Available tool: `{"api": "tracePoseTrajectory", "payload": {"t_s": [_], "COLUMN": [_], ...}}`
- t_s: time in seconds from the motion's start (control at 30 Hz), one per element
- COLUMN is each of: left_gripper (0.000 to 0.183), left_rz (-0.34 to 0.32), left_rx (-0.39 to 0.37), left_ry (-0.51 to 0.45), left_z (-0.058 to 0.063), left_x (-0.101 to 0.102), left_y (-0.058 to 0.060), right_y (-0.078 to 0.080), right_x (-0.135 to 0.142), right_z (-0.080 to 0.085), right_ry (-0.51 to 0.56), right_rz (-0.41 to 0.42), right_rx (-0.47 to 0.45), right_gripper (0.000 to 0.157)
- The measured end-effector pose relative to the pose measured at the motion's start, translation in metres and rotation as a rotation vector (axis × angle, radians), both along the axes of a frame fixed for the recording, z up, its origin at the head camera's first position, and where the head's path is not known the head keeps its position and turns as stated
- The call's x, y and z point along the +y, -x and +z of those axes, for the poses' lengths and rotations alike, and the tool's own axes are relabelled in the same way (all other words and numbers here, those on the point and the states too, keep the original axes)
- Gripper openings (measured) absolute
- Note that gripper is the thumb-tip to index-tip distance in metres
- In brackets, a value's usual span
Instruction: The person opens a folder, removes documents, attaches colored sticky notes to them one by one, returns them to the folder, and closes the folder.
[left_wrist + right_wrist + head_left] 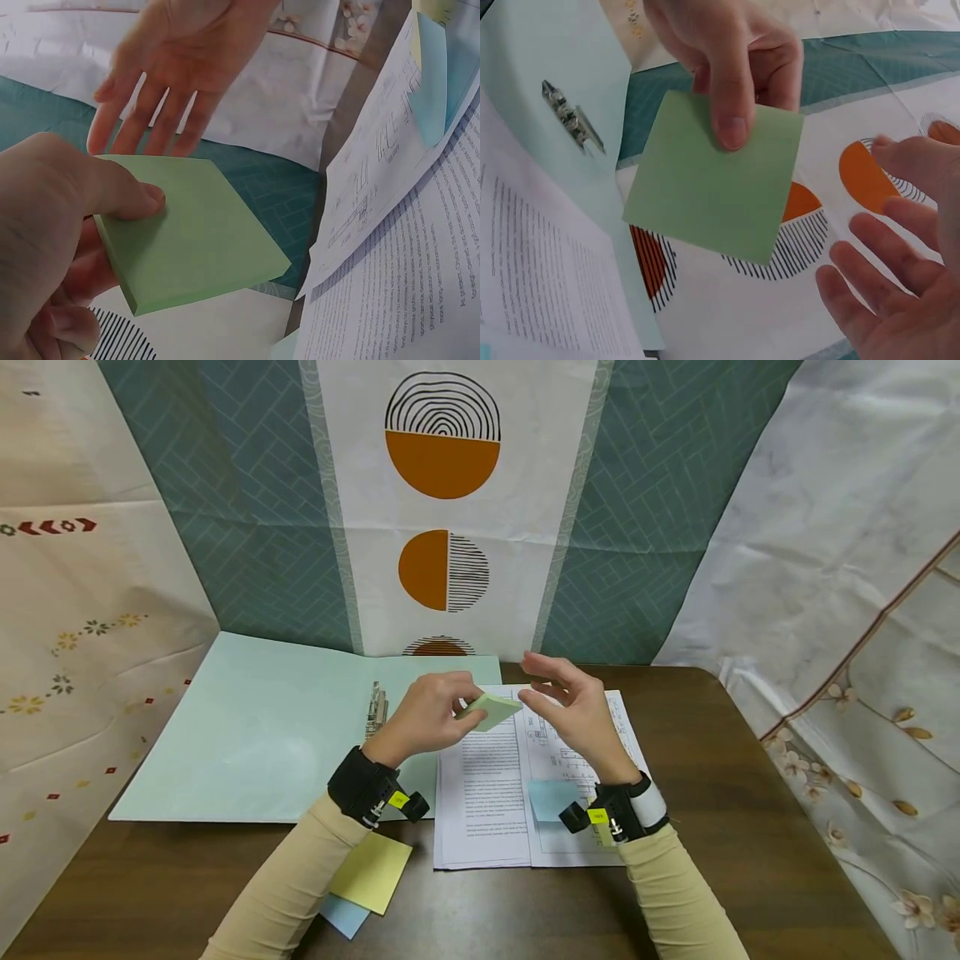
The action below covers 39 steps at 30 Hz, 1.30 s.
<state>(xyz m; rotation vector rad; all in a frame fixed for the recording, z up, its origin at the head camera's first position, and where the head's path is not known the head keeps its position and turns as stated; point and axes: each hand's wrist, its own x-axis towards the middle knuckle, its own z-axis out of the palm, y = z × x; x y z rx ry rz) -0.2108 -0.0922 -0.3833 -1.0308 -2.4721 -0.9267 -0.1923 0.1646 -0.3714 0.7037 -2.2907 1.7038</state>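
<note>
A pad of green sticky notes (195, 240) is pinched in my left hand (435, 710), thumb on top and fingers beneath. In the head view the pad is tilted above the printed papers (487, 793). My right hand (573, 714) is raised just right of the pad, apart from it, its fingers loosely spread and holding nothing. The right wrist view shows the pad's square face and the right hand (892, 277) beside it. On the right-hand page a blue sticky note (551, 797) is stuck, with a yellow note partly hidden by the right wrist.
An opened pale green folder (247, 735) with a metal clip (377, 710) lies to the left, partly under the papers. Near the left forearm are a yellow sticky pad (372, 870) and a blue one (345, 914). Patterned cloth (285, 527) hangs behind the wooden table (720, 827).
</note>
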Motion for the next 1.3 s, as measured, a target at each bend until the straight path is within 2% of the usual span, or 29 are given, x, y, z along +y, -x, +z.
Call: {"api": "tracePoseTrajectory", "payload": {"t_s": [0.07, 0.23, 0.43, 0.53, 0.67, 0.77, 0.87, 1.0, 1.07, 1.23, 1.3], "left_gripper": [0.009, 0.007, 0.009, 0.019, 0.043, 0.053, 0.055, 0.055, 0.049, 0.029, 0.026], "left_rz": [-0.013, -0.061, -0.068, -0.050, 0.008, 0.044, 0.050, 0.041, 0.025, -0.024, -0.026], "left_rx": [0.011, 0.017, 0.009, 0.015, 0.000, -0.052, -0.122, -0.221, -0.242, -0.224, -0.215], "left_ry": [0.004, 0.016, -0.008, -0.074, -0.241, -0.375, -0.442, -0.447, -0.426, -0.371, -0.368], "left_z": [0.000, -0.001, -0.002, -0.003, -0.003, -0.001, 0.000, -0.001, -0.002, -0.005, -0.004], "left_x": [0.001, 0.002, 0.003, 0.004, 0.000, -0.006, -0.012, -0.011, -0.006, 0.007, 0.009], "left_y": [-0.001, -0.002, -0.003, -0.002, 0.003, 0.005, 0.007, 0.007, 0.006, 0.003, 0.001], "right_y": [0.000, -0.001, -0.004, -0.003, -0.002, -0.001, -0.001, -0.001, -0.002, -0.005, -0.006], "right_x": [-0.002, -0.008, -0.010, -0.007, -0.001, 0.003, 0.006, 0.004, 0.001, -0.007, -0.009], "right_z": [-0.002, -0.007, -0.006, -0.005, -0.001, 0.003, 0.006, 0.006, 0.005, 0.004, 0.004], "right_ry": [-0.091, -0.287, -0.334, -0.300, -0.187, -0.076, 0.010, 0.071, 0.077, 0.071, 0.072], "right_rz": [0.024, 0.034, -0.012, -0.042, -0.119, -0.190, -0.231, -0.231, -0.211, -0.162, -0.156], "right_rx": [0.019, 0.087, 0.150, 0.162, 0.156, 0.129, 0.092, 0.042, 0.026, 0.017, 0.018], "right_gripper": [0.051, 0.027, 0.017, 0.016, 0.019, 0.020, 0.019, 0.019, 0.019, 0.022, 0.022]}}
